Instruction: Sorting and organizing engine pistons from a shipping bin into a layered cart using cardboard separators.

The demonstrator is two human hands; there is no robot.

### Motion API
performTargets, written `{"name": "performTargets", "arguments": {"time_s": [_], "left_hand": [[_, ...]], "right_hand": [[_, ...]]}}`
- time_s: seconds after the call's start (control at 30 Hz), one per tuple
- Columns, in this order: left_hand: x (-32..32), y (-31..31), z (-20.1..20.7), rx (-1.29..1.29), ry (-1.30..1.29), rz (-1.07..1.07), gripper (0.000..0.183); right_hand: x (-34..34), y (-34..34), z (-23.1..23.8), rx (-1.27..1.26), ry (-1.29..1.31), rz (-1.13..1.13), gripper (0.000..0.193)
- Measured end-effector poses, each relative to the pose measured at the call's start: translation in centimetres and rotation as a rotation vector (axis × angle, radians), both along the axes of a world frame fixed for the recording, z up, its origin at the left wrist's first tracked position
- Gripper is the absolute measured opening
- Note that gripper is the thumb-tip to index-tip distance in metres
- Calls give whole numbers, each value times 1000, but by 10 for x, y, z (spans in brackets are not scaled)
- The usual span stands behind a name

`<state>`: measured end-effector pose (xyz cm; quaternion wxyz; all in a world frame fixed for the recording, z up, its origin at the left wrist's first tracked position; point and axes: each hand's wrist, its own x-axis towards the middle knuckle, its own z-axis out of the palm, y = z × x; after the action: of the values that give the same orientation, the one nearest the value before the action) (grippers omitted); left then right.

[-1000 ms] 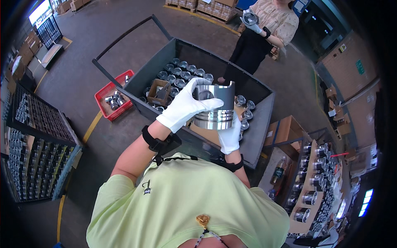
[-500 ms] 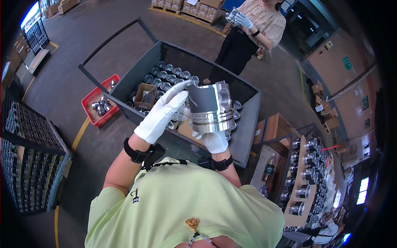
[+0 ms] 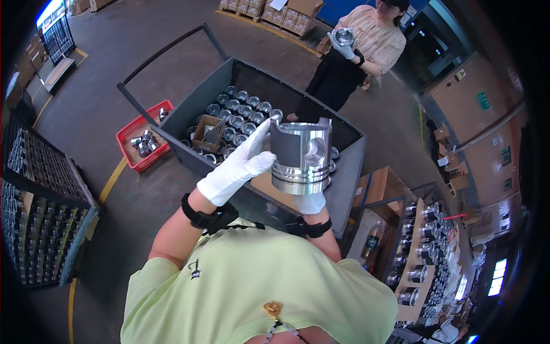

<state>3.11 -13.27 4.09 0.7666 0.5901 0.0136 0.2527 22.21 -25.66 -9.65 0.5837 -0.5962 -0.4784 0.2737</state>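
A large metal piston (image 3: 288,150) is held up in front of me, its ringed end down and its round pin hole showing on the right part. My left hand (image 3: 238,169), in a white glove, is at its left side, thumb near the grooves and fingers reaching up along the dark skirt. Under the piston, my right hand (image 3: 311,203), also white-gloved, bears it from below; its fingers are mostly hidden behind the metal. Beyond the piston stands a grey cart (image 3: 189,157) with rows of similar pistons (image 3: 236,121) and a small cardboard box (image 3: 200,143) inside.
A red crate (image 3: 123,136) with several pistons sits left of the cart. A co-worker (image 3: 366,40) stands beyond the cart, holding a piston. Racks of parts (image 3: 48,229) rise at the left. At the right are a cardboard box (image 3: 375,186), a bottle (image 3: 372,238) and more pistons on boards.
The piston has turned in my hands, so its pin hole now faces me more. My left hand has shifted along its side. The co-worker's piston now shows its round face.
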Motion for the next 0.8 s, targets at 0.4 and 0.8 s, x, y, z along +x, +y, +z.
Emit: {"name": "performTargets", "arguments": {"time_s": [0.4, 0.8], "left_hand": [[6, 6, -30, -205, 54, 14, 91], [4, 2, -28, -253, 53, -15, 92]], "right_hand": [[-20, 9, 27, 97, 417, -52, 33], [-28, 3, 50, 20, 279, -107, 33]]}}
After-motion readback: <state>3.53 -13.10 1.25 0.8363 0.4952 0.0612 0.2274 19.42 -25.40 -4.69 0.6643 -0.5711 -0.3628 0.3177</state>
